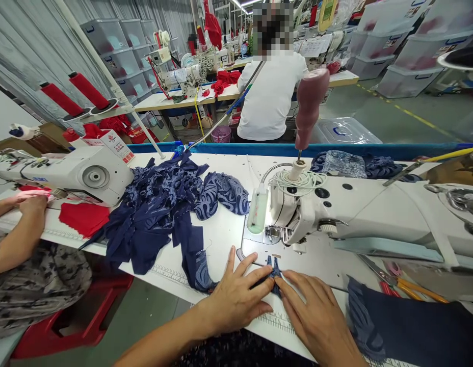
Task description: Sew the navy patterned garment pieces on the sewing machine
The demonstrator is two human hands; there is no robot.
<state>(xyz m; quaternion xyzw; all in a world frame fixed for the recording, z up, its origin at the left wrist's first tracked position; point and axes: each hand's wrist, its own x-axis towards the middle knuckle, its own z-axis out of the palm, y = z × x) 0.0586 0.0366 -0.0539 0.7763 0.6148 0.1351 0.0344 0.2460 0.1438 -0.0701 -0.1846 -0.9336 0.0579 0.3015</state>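
A small dark blue fabric piece [275, 272] with two narrow strips at its far end lies on the white machine bed, just in front of the sewing machine head [293, 216]. My left hand [240, 290] rests beside it, fingers spread, with its fingertips pressing on the fabric's left side. From the right, my right hand [316, 311] has its thumb and forefinger closed at the fabric's near right edge. Fingers cover part of the piece. Left of my hands, a tangled heap of navy fabric pieces [156, 204] spreads across the table, with patterned cups [223, 193] beside it.
Scissors [377, 270] and an orange-handled tool [422, 289] lie under the machine arm. Navy fabric [427, 326] hangs at the front right. Another machine [95, 176], red fabric [83, 219] and a co-worker's arm [24, 224] are at left. A person [272, 97] sits ahead.
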